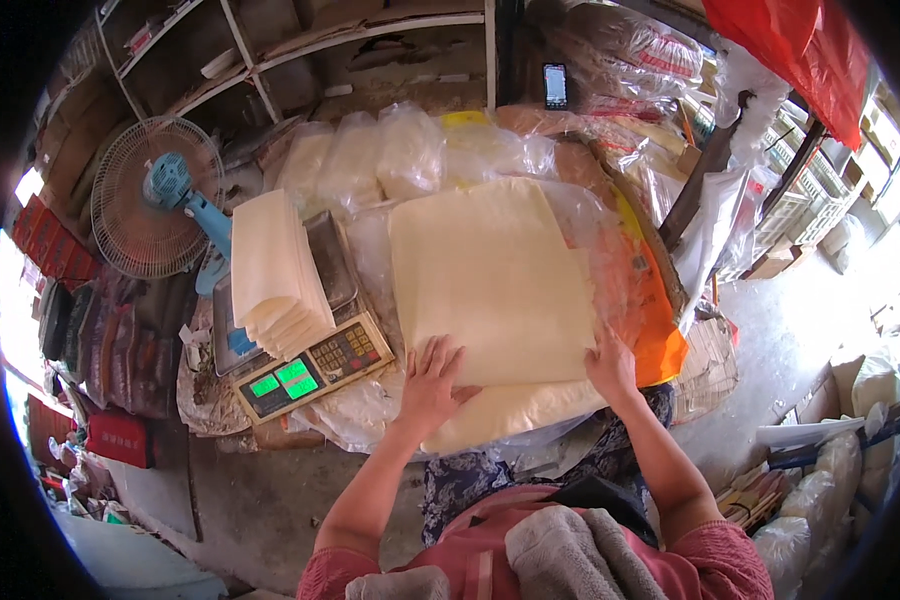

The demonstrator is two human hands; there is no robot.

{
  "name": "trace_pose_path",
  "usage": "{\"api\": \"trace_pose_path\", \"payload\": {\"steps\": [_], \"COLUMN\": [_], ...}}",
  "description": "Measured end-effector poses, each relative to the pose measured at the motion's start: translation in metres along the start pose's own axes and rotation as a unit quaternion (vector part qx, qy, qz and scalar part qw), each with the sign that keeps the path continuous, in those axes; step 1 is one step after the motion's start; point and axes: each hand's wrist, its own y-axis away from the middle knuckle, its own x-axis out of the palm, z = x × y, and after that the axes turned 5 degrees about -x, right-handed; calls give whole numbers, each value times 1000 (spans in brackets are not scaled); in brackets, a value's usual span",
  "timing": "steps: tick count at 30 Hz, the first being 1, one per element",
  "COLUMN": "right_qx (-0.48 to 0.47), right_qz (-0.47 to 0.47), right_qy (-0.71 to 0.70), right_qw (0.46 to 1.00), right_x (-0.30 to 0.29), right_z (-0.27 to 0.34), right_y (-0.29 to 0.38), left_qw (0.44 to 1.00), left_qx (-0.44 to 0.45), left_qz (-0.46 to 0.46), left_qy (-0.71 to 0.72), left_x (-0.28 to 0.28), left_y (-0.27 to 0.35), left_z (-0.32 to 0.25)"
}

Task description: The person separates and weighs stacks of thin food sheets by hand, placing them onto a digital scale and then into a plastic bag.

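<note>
A pile of thin cream-coloured sheets [487, 277] lies flat before me on the plastic-covered table; their material is not certain. My left hand [433, 381] rests on the near left part of the top sheet, fingers spread and thumb out to the right. At the near right edge of the pile, my right hand [610, 367] touches the sheets, its fingertips at their border. Whether those fingers pinch the edge cannot be told. Another cream sheet [517, 416] sticks out below the pile towards my lap. A folded stack of similar sheets [276, 262] lies on a digital scale [315, 367] to the left.
Filled clear plastic bags [379, 154] line the table's far side. A blue fan [169, 184] stands behind the scale. Orange plastic [649, 307] covers the table's right edge. A phone [555, 85] is propped at the back. A dark post [701, 180] rises at right.
</note>
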Motion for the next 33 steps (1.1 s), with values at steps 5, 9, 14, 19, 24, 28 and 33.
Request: {"api": "trace_pose_path", "payload": {"steps": [5, 9, 14, 19, 24, 28, 33], "right_qx": [-216, -232, -212, -338, -502, -334, 98], "right_qz": [-1, 89, 118, 100, 40, 186, 210], "right_qy": [130, 144, 66, 15, -80, -164, -326], "right_qw": [968, 958, 968, 936, 860, 909, 916], "right_x": [20, 51, 37, 20, -30, -10, 15], "right_z": [30, 10, 72, 127, 129, 48, 5], "right_y": [11, 23, 19, -1, 4, 27, 23], "left_qw": [1000, 997, 992, 969, 813, 939, 889], "left_qx": [23, 68, 65, 60, -169, -30, -107], "left_qz": [-11, -25, -106, -221, -218, -144, 70], "left_qy": [-12, 7, -12, 95, 514, 310, 439], "left_x": [0, -4, -36, -78, -37, -15, -23], "left_y": [5, 5, 10, -6, 14, 34, 38], "left_z": [7, 29, 38, -16, 43, 37, 36]}}
